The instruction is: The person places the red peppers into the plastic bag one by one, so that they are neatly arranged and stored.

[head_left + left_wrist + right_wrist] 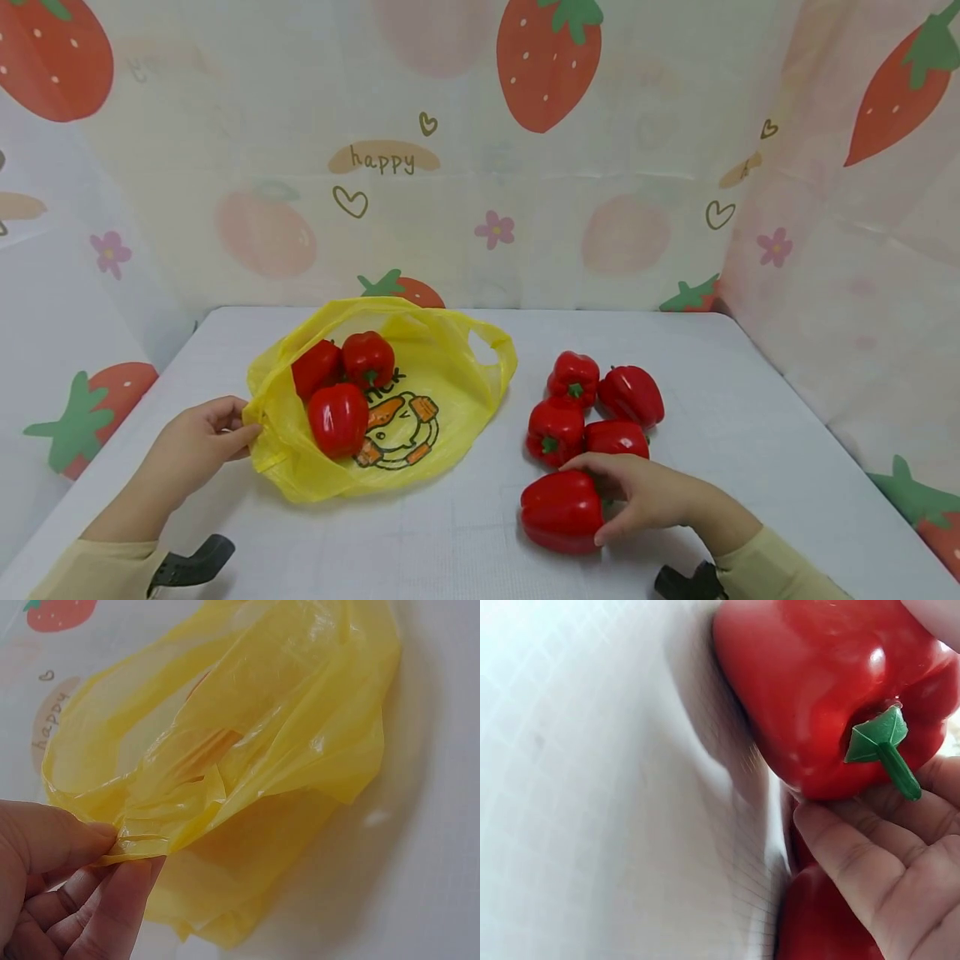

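My left hand (pixel 197 443) pinches the left edge of a yellow plastic bag (pixel 457 417); in the left wrist view the thumb and fingertips press its gathered film (pixel 146 844) together. The bag lies on its side with its mouth spread, and three red bell peppers (pixel 339 421) sit inside. My right hand (pixel 652 496) grips another red bell pepper (pixel 561 512) at its stem end, thumb on the near side and fingers on the far side. Its green stem (pixel 881 742) shows in the right wrist view, close to the palm. Several more red bell peppers (pixel 555 432) are clustered just beyond that hand.
A white-covered table (pixel 420 542) carries everything. Behind it and at both sides hang pale sheets (pixel 465 208) printed with strawberries. Dark wrist mounts (pixel 197 562) stick out at both sleeves.
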Motion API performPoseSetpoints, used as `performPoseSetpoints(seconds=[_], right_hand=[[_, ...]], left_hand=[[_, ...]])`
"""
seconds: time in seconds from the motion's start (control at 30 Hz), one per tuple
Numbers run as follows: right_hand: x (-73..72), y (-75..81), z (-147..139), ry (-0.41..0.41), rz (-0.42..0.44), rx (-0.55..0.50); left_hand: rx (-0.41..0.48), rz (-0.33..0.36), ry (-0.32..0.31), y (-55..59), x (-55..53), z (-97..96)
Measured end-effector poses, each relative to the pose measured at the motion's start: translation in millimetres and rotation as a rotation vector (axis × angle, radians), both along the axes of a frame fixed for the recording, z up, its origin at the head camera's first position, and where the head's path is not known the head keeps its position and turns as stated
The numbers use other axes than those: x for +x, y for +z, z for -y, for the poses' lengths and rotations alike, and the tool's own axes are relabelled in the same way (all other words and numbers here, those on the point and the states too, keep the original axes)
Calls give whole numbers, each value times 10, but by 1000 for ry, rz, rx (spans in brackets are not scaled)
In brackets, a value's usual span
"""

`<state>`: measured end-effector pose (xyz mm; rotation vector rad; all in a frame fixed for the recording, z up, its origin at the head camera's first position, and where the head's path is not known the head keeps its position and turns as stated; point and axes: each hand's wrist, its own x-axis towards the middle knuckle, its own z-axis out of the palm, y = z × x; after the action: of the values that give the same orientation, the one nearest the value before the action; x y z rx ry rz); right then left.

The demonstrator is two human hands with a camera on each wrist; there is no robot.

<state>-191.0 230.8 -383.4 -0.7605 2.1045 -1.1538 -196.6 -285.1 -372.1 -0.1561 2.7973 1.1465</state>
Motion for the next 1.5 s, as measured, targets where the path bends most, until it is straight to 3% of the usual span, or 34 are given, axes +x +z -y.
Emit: performPoseSetpoints(seconds=[0.43, 0.83, 1.17, 1.37, 1.5], right_hand=[[-4, 35, 8, 15, -52, -46], [-154, 197, 50, -61, -159, -121], [-249, 319, 147, -54, -227, -164], [-307, 425, 260, -113, -260, -126], [-339, 504, 392, -200, -204, -133]], left_hand=[[7, 7, -6, 34, 7, -16], [8, -6, -14, 21, 3, -7], [10, -10, -14, 22, 1, -5], [4, -8, -13, 31, 8, -11], [7, -8, -13, 35, 10, -18]])
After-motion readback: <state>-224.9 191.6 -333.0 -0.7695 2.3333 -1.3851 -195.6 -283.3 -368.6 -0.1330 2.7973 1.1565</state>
